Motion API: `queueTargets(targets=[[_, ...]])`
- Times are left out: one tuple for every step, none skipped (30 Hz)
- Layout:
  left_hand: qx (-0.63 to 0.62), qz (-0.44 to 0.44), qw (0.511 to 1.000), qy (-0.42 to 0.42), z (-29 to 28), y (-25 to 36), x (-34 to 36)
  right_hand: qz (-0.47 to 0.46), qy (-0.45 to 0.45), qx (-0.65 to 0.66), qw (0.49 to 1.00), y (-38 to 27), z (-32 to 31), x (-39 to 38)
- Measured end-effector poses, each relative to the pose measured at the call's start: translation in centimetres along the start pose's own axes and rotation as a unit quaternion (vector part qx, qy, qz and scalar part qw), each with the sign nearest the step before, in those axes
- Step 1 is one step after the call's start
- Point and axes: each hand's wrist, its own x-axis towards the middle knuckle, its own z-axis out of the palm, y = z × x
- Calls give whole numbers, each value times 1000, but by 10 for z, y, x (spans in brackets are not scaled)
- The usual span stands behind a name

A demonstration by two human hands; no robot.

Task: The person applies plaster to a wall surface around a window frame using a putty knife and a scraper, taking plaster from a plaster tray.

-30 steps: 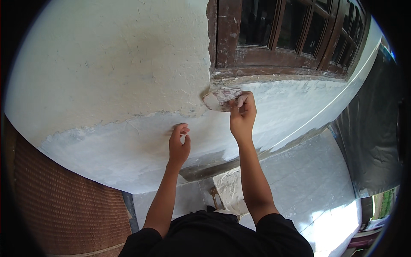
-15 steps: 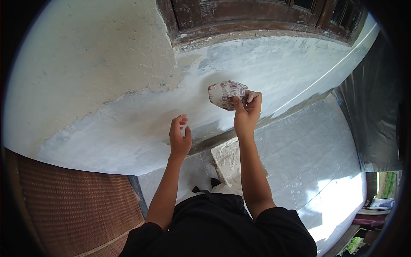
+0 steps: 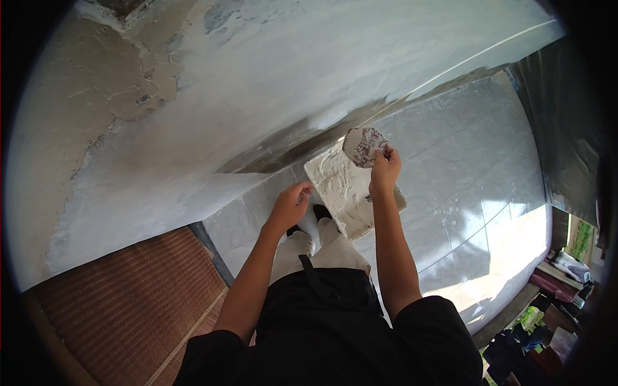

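My right hand (image 3: 385, 168) is closed on the edge of a flat, roughly octagonal spreading plate (image 3: 360, 145), reddish-brown and smeared with whitish plaster. Hand and plate are over a rectangular tray (image 3: 327, 207) on the floor, coated with thick cream plaster. Below that hand, a small dark thing on the tray is mostly hidden. To the left of the tray hangs my left hand (image 3: 290, 207), fingers loosely bent and nothing visible in them. A wall (image 3: 257, 90) ahead carries pale smooth plaster, with a rougher beige patch (image 3: 109, 71) at the upper left.
Grey tiles (image 3: 450, 167) cover the floor, sunlit at the right. A woven brown mat panel (image 3: 129, 302) stands at the lower left. Dark plastic sheeting (image 3: 566, 122) hangs at the right, with assorted items (image 3: 560, 283) beneath it. My feet are close to the tray.
My right hand has brought the plate down from in front of the wall to over the tray. My left hand has lowered a little rightward. The view has tilted down, and the window frame has nearly gone.
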Motion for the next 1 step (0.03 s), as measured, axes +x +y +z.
queueTargets(targets=[[-1,-9,1000,-8,4,-7,1,40,3,-39,998,13,-7,6]])
